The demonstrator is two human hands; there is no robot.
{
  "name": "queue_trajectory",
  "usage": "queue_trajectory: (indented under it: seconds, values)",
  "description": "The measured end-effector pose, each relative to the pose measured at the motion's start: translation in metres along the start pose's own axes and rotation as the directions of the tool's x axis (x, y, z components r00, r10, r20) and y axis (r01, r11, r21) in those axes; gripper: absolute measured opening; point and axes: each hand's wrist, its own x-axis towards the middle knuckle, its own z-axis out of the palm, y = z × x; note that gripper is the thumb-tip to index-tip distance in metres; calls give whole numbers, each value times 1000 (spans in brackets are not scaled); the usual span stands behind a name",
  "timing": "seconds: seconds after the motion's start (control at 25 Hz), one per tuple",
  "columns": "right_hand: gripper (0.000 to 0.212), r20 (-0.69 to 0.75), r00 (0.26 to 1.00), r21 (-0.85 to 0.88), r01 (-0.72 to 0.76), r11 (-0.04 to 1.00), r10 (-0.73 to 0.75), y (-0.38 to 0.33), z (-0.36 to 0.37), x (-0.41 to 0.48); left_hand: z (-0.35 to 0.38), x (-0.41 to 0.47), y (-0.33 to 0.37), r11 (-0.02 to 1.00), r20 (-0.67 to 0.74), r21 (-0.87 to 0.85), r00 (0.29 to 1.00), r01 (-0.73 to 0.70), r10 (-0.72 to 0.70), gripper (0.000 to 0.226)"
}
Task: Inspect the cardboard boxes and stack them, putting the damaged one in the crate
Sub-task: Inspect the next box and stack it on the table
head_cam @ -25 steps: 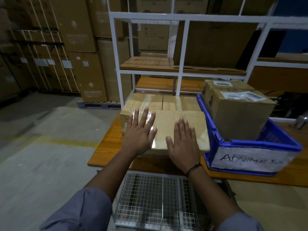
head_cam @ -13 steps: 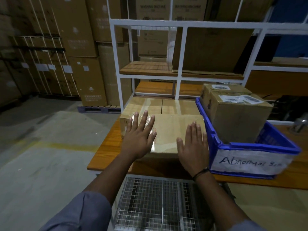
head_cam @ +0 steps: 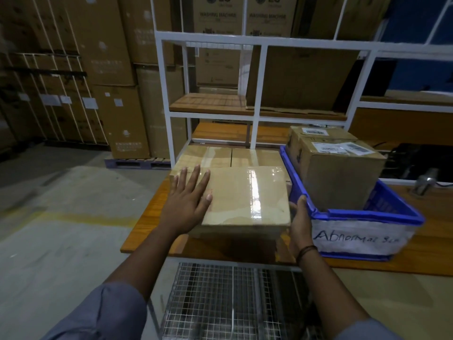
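A flat cardboard box (head_cam: 247, 195) with shiny tape across its top lies on the wooden table (head_cam: 144, 224), near the front edge. My left hand (head_cam: 187, 201) rests flat on the box's left top, fingers spread. My right hand (head_cam: 300, 224) presses against the box's right side, in the gap next to the blue crate (head_cam: 367, 231) labelled "Abnormal". Another taped box (head_cam: 220, 155) lies behind the front one. In the crate stand two labelled cardboard boxes (head_cam: 340, 173), one behind the other.
A white metal shelf frame (head_cam: 256, 94) rises behind the table, with large cartons on its boards. Tall stacked cartons (head_cam: 103, 69) stand on a pallet at the left. A wire mesh cart (head_cam: 228, 303) sits below the table's front edge.
My right hand slid off the top of the front box to its right side beside the crate. My left hand stayed flat on the top. The view came closer.
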Motion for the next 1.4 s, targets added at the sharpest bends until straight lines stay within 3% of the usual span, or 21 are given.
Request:
queue_trajectory:
  seconds: [0.08, 0.2, 0.32, 0.48, 0.6, 0.68, 0.76, 0.84, 0.96, 1.0, 1.04, 1.12, 1.16, 1.2, 1.28, 1.32, 1.36, 1.4]
  values:
    - [86, 115, 989, -18, -87, 996, 89, 12, -9, 12, -5, -5, -17, 992, 7, -122, 1000, -14, 15, 64]
    - [90, 258, 961, -136, -65, 989, 99, 19, -5, 13, -11, -10, -38, 977, 31, -211, 1000, 5, 1, 67]
    - [90, 311, 950, -93, 74, 993, -41, 3, 6, 3, -18, 1, -24, 963, 119, -229, 986, 139, -114, 72]
    - [77, 334, 923, -210, 269, 940, -189, -8, 21, -14, -24, 9, 22, 912, 228, -287, 945, 294, -233, 86]
    - [82, 317, 883, -261, 431, 864, -345, -14, 35, -36, -33, 18, 61, 886, 319, -308, 915, 348, -248, 119]
    - [88, 321, 873, -268, 456, 849, -368, -18, 46, -46, -44, 30, 84, 851, 367, -315, 881, 420, -298, 135]
    - [78, 328, 858, -263, 486, 834, -396, -21, 55, -54, -53, 38, 93, 815, 382, -313, 850, 488, -362, 142]
    - [77, 308, 868, -312, 479, 820, -390, -22, 58, -51, -55, 42, 89, 780, 383, -340, 835, 525, -395, 140]
    - [113, 242, 939, -324, 317, 891, -246, -19, 51, -44, -60, 38, 76, 772, 320, -368, 851, 518, -418, 131]
    - [109, 252, 953, -269, 234, 934, -167, -16, 49, -44, -62, 36, 70, 769, 311, -384, 856, 511, -414, 128]
    - [89, 286, 949, -210, 195, 958, -131, -15, 50, -48, -65, 34, 65, 769, 301, -390, 860, 506, -413, 125]
    - [52, 309, 937, -197, 229, 953, -161, -15, 57, -54, -70, 28, 52, 778, 282, -395, 870, 489, -405, 121]
    - [54, 293, 936, -207, 264, 942, -198, -15, 60, -56, -74, 26, 45, 757, 265, -454, 883, 470, -388, 118]
    - [66, 251, 940, -253, 293, 922, -230, -19, 65, -59, -78, 24, 37, 692, 242, -581, 903, 428, -355, 112]
    - [91, 162, 924, -387, 381, 840, -345, -30, 65, -65, -81, 16, 31, 439, 191, -845, 938, 307, -289, 82]
    - [93, 125, 908, -503, 406, 763, -401, -37, 64, -71, -79, 11, 32, 330, 194, -901, 943, 280, -272, 65]
    - [91, 111, 882, -628, 420, 655, -459, -42, 61, -74, -76, 5, 34, 306, 197, -909, 939, 282, -282, 56]
    - [88, 139, 861, -732, 422, 535, -489, -48, 59, -78, -70, 1, 37, 344, 184, -892, 932, 292, -313, 52]
